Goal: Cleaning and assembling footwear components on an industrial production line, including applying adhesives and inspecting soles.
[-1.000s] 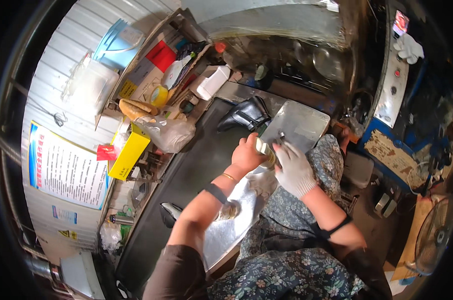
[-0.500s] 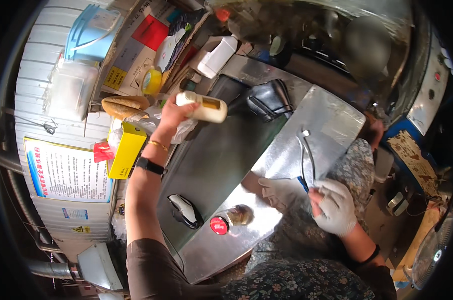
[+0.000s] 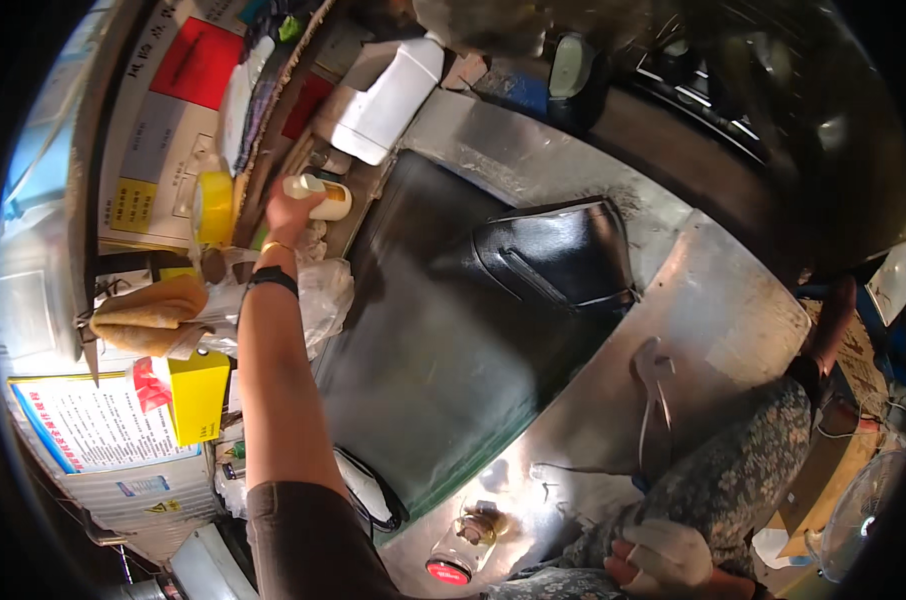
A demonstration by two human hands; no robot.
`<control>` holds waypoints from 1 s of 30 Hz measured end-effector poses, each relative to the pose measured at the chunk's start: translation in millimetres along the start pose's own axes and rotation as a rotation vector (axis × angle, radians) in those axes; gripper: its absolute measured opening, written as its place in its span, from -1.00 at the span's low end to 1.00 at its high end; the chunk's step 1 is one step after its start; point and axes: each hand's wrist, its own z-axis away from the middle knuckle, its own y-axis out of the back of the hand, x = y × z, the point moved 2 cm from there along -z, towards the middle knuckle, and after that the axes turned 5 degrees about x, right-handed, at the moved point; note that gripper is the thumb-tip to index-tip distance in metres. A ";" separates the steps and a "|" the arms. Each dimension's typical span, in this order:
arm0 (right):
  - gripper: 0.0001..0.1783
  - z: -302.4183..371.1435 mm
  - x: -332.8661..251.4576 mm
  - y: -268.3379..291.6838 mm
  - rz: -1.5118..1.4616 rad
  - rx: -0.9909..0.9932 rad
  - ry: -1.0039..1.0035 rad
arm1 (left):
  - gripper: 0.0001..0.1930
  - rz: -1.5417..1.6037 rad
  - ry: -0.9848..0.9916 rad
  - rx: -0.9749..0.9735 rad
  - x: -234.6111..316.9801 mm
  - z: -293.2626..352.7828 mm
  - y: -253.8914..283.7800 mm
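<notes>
Presently, within sight of anyone standing here: one cream bottle (image 3: 331,201), pinched in the grip of the bare left hand (image 3: 291,212), over the cluttered shelf beside the table (image 3: 733,290), near a white jug (image 3: 385,100); one right hand (image 3: 668,555) in a pale glove, low by the flowered clothing (image 3: 743,455), fingers curled, whether around anything cannot be told. On the table: one black boot (image 3: 558,258), lying on a dark mat (image 3: 423,330); one pair of pliers (image 3: 655,400), on bare metal; one red-lidded jar (image 3: 465,540), near the mat's edge.
</notes>
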 end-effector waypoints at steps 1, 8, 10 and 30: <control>-0.76 -8.0 -3.7 1.3 0.034 -0.033 -0.031 | -0.02 -0.013 0.018 -0.009 -8.9 -13.2 -2.5; -0.82 -35.8 0.4 -2.7 -0.028 -0.109 -0.248 | -0.02 0.060 -0.109 -0.274 -45.6 -44.8 -10.2; -0.83 -41.4 0.3 -3.2 -0.039 -0.124 -0.246 | -0.02 0.018 -0.141 -0.285 -45.2 -38.7 -13.2; -0.88 -22.8 -8.7 26.2 -0.053 -0.023 0.001 | 0.03 0.073 -0.862 -0.589 124.1 181.8 -59.9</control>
